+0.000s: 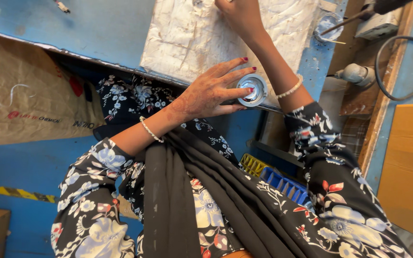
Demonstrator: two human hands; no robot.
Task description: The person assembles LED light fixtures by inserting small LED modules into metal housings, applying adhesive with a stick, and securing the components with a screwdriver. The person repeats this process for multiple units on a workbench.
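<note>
My left hand holds a small round white and silver part by its rim with the fingertips, at the near edge of a blue workbench. My right hand reaches further up over a crinkled silver foil sheet that covers the bench top; its fingers are cut off by the frame's top edge, so what they touch is hidden. Both wrists wear bead bracelets, and the sleeves are dark with a flower print.
A small clear round dish with a stick in it sits at the foil's right. A soldering-type tool and a grey cable lie right of the bench. Yellow and blue crates sit below. A brown sack hangs left.
</note>
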